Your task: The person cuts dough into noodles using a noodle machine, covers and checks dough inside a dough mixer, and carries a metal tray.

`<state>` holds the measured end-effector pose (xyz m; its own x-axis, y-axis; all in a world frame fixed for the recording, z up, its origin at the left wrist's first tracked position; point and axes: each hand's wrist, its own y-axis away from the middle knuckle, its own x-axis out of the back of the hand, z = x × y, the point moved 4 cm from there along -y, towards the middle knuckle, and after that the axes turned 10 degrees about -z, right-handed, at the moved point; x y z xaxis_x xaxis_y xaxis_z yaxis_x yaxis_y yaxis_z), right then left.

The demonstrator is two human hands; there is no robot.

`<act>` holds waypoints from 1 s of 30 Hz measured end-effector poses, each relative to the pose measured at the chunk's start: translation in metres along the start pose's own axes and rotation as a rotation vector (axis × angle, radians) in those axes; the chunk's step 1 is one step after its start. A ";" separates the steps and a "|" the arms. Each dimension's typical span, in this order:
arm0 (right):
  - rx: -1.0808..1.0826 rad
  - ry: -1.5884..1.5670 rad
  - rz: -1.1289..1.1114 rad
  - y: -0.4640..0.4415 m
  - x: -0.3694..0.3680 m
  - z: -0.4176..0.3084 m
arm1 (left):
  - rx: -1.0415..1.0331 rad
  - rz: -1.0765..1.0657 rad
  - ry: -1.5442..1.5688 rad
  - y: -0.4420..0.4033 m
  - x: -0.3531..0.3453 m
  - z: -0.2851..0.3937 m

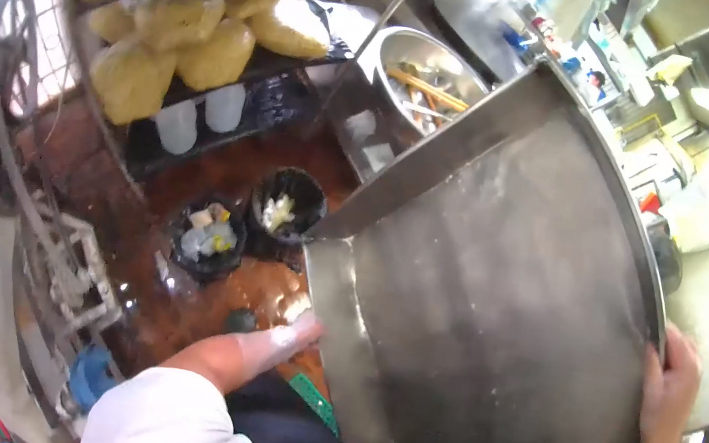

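Observation:
A large stainless steel panel with a raised lip along its upper left side fills the middle and right of the view, tilted in front of me. My right hand has its fingers wrapped round the panel's right edge. At the opposite, left edge, my left hand grips the metal; its fingertips are hidden by the panel and bright light washes out the skin. My dark apron shows below, between my left arm and the panel.
Two black-lined bins, one with plastic waste, one with pale scraps, stand on the wet red floor. Shelves at upper left carry yellowish filled bags. A steel bowl of utensils sits behind the panel. A blue bucket is lower left.

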<state>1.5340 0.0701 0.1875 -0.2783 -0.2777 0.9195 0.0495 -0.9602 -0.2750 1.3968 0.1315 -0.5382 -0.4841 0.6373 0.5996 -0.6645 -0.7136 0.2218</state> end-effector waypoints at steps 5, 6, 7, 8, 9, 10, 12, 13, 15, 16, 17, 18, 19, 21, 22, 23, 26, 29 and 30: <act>-0.096 -0.126 -0.101 -0.045 0.000 0.006 | 0.129 0.395 0.691 -0.011 0.087 0.001; -0.108 -0.091 -0.145 -0.056 -0.014 -0.033 | 0.261 0.140 0.638 -0.050 0.076 -0.016; -0.116 -0.073 -0.129 -0.065 -0.027 -0.063 | 0.289 0.023 0.529 -0.086 0.071 -0.029; -0.257 -0.144 -0.193 -0.074 -0.039 -0.073 | 0.267 0.018 0.411 -0.110 0.062 -0.037; -0.384 -0.197 -0.279 -0.080 -0.046 -0.076 | 0.242 0.028 0.323 -0.130 0.054 -0.040; -0.316 -0.188 -0.295 -0.084 -0.048 -0.075 | 0.201 0.026 0.193 -0.143 0.044 -0.044; -0.230 -0.254 -0.186 -0.090 -0.055 -0.075 | 0.080 0.053 -0.475 -0.154 0.030 -0.044; -0.213 -0.253 -0.191 -0.087 -0.054 -0.073 | 0.165 -0.016 -0.008 -0.151 0.033 -0.052; -0.181 -0.250 -0.200 -0.082 -0.052 -0.069 | 0.319 0.030 0.487 -0.122 0.070 -0.045; -0.180 -0.213 -0.264 -0.079 -0.042 -0.063 | 0.344 0.082 0.686 -0.114 0.080 -0.046; -0.180 -0.178 -0.321 -0.078 -0.038 -0.061 | 0.348 0.128 0.884 -0.106 0.093 -0.047; -0.247 -0.269 -0.327 -0.072 -0.040 -0.058 | 0.389 0.117 1.036 -0.104 0.105 -0.046; -0.275 -0.340 -0.298 -0.070 -0.054 -0.069 | 0.487 -0.006 1.050 -0.110 0.106 -0.053; -0.278 -0.210 -0.330 -0.067 -0.072 -0.083 | 0.594 -0.120 0.715 -0.091 0.108 -0.062; -0.249 -0.196 -0.303 -0.067 -0.075 -0.078 | 0.567 0.018 0.647 -0.102 0.118 -0.071; -0.270 -0.282 -0.211 -0.061 -0.070 -0.066 | 0.551 0.139 0.594 -0.106 0.113 -0.075; -0.592 -0.483 -0.184 -0.052 -0.038 -0.073 | 0.210 0.615 0.764 -0.058 0.171 -0.038; -0.349 -0.331 -0.092 -0.043 -0.060 -0.075 | 0.571 0.210 0.876 -0.100 0.089 -0.083; -0.406 -0.313 -0.189 -0.053 -0.063 -0.083 | 0.368 0.112 0.489 -0.126 0.065 -0.096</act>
<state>1.4688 0.1410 0.1212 0.0554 -0.1568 0.9861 -0.3653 -0.9223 -0.1261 1.3944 0.2911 -0.6006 -0.8019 0.5504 0.2324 -0.3970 -0.7816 0.4811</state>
